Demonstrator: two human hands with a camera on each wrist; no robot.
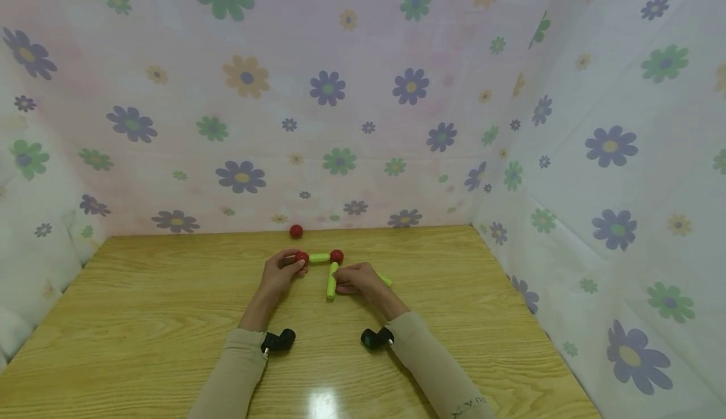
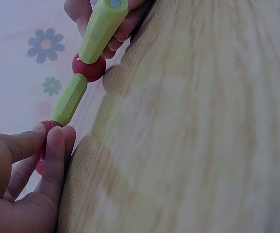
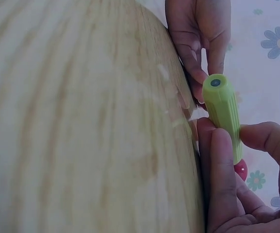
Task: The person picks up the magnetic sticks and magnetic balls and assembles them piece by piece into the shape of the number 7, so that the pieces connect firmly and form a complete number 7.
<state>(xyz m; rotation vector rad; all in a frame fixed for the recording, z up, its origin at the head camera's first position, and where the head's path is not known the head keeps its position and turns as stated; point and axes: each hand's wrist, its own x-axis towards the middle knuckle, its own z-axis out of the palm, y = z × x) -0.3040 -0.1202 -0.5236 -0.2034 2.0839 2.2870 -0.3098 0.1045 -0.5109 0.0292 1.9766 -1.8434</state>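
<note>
My left hand (image 1: pixel 280 273) pinches a red ball (image 1: pixel 302 257) between thumb and fingers. A yellow-green ribbed rod (image 1: pixel 319 258) runs from that ball to a second red ball (image 1: pixel 337 256) on its right. From this second ball another yellow-green rod (image 1: pixel 331 283) extends toward me, and my right hand (image 1: pixel 363 281) pinches it from the right side. In the right wrist view the thumb and fingers close on this rod (image 3: pixel 222 104), whose free end shows a dark round metal disc. Together the joined pieces form a corner.
A loose red ball (image 1: pixel 296 231) lies at the table's back edge, near the flowered cloth (image 1: pixel 340 123). Another yellow-green rod (image 1: pixel 385 280) lies just beyond the right hand, partly hidden by it. Everything is on a wood-grain table (image 1: pixel 142 318), with cloth walls behind and at both sides.
</note>
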